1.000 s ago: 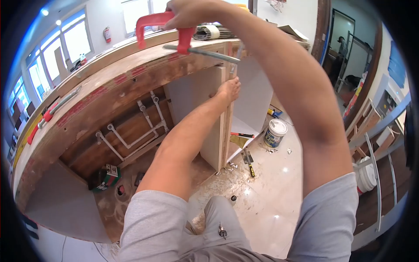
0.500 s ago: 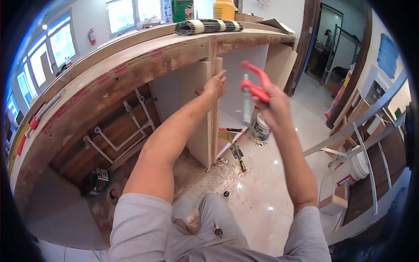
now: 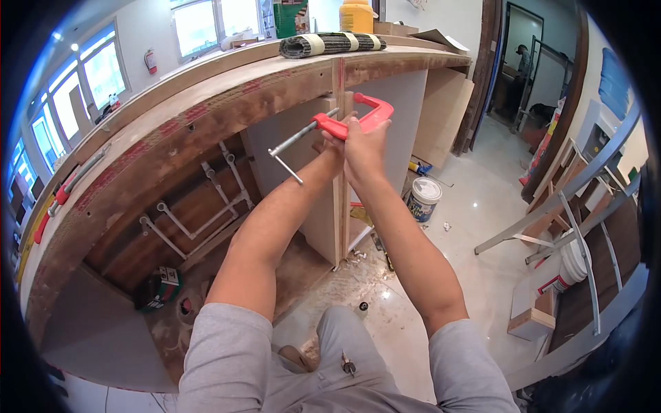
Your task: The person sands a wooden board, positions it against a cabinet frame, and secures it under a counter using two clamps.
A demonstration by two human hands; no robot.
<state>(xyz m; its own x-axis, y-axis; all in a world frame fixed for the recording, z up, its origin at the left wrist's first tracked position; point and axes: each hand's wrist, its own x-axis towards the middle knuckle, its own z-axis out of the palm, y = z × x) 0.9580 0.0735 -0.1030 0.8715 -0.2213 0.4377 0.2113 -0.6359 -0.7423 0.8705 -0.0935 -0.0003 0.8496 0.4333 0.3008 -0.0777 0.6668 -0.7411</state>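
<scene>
Right hand (image 3: 365, 150) closed around red clamp (image 3: 383, 115), left hand (image 3: 333, 154) at wooden post (image 3: 340, 206), partly hidden, its grip cannot be told.

Daylight pours through the windows (image 3: 103, 63) at upper left, their panes burnt out to near white, and ceiling spotlights (image 3: 74, 47) add small hot points that agree with the pinprick glare on the glossy tiled floor (image 3: 468, 227), while the recess of the base cabinet (image 3: 110, 330) and the doorway (image 3: 513, 81) sit dimmer. Fisheye distortion bows the countertop (image 3: 227, 79) into an arc, with black vignetting at the corners and a bluish fringe along the left rim. The red C-clamp (image 3: 381, 118) is reasonably sharp, whereas distant detail beyond the doorway turns soft.
</scene>
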